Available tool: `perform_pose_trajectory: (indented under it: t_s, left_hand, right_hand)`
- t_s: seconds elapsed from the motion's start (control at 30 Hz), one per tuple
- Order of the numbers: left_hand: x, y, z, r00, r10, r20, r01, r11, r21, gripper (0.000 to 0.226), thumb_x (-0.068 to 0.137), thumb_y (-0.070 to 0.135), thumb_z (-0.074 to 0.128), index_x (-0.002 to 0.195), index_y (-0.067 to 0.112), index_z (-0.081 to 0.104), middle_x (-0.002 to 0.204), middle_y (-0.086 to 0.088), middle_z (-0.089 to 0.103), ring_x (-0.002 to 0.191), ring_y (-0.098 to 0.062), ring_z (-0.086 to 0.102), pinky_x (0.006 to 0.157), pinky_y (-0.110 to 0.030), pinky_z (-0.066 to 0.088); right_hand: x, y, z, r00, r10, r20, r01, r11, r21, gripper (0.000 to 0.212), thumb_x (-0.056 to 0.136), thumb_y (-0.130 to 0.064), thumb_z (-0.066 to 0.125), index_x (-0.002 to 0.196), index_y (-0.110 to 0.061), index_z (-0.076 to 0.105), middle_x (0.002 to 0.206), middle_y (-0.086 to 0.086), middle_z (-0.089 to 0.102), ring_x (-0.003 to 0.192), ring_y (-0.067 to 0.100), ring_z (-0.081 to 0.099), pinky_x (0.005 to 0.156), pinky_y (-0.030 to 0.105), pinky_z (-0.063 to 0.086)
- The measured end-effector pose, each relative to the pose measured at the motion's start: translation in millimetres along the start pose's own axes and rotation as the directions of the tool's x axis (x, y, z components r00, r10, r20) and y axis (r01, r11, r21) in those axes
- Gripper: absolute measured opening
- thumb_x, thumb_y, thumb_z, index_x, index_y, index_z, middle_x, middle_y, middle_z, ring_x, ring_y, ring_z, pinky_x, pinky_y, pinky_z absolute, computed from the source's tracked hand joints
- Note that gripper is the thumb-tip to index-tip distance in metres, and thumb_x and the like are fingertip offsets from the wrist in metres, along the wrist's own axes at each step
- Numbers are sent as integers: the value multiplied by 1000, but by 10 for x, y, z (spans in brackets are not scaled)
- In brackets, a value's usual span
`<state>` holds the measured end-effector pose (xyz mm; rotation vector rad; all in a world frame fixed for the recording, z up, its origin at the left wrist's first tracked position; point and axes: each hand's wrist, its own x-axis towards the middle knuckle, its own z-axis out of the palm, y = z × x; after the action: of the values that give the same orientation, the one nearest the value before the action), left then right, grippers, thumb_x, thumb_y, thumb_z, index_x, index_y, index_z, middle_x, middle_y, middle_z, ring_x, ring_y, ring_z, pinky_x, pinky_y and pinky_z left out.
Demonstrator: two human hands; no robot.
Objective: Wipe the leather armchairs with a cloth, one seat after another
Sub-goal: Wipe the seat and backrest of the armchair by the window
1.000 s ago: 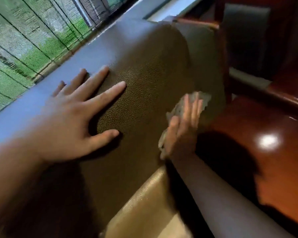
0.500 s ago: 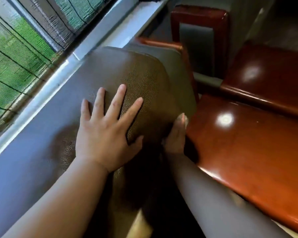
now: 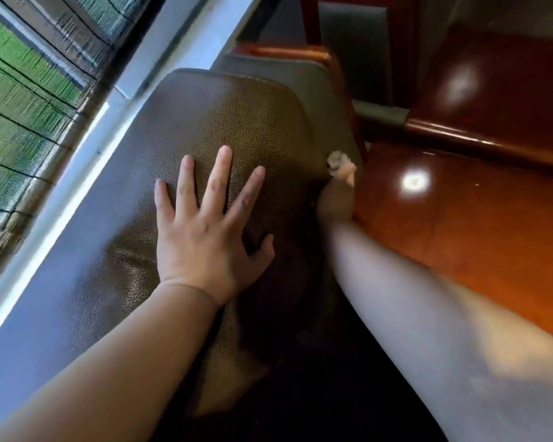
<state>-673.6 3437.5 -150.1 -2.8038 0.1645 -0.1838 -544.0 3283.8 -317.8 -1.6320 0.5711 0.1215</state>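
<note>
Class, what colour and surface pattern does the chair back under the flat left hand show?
Brown with a fine pebbled grain, on the chair back; head view.

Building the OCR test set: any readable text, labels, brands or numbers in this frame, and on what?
None readable.
No print on the leather armchair back, the cloth, the wooden table or the window frame.
The left hand and right hand show no writing.

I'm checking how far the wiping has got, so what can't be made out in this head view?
- Pale crumpled cloth: only a scrap shows; the brown leather chair back and the right hand cover the rest.
- Right hand's grip: blurred, fingers behind the chair's edge.
- Chair seat: in deep shadow beneath both arms.
- Leather under the flat left hand: covered.
</note>
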Motion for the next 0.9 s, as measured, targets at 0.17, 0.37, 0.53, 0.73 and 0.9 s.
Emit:
perform_pose_trajectory:
  t_s: [0.17,0.37,0.53,0.73,0.9]
  left_hand:
    - [-3,-12,-4,999,-4,-35,4,1000,-14,91,82,70,58,163,37,34,173,-11,23,152,-54,25,116,-73,23]
    - [-11,5,14,1000,-7,-25,8,1000,12,91,83,72,56,164,38,32,173,-11,21,152,-54,23,117,-72,23]
    - [-2,11,-13,1000,-12,-29,12,1000,10,92,81,72,56,163,38,33,173,-11,22,153,-53,24,118,-72,22]
    - [0,3,-17,1000,-12,-18,12,1000,2,92,81,72,58,163,37,34,173,-11,23,152,-53,24,117,-73,23]
    - [-12,-4,37,999,-8,-40,8,1000,-3,90,83,71,55,164,38,33,173,-10,21,152,-53,24,117,-72,22]
  right_hand:
    - [-717,751,73,987,126,102,-132,990,53,50,108,-17,35,154,0,27,148,36,47,138,48,49,111,52,46]
    - [151,415,127,976,180,-119,-162,976,148,104,82,-88,4,145,-24,55,150,15,54,141,35,49,122,50,33]
    - [-681,159,-54,975,215,55,-221,966,138,67,107,-56,21,159,-15,34,160,13,40,146,31,41,120,35,34]
    - [-745,449,72,915,401,33,-399,893,207,51,111,-21,23,159,-5,25,162,22,32,147,34,37,122,42,30]
    - [-448,636,104,920,380,-96,-358,915,187,84,95,-78,26,157,-22,38,159,8,42,146,27,42,122,46,32]
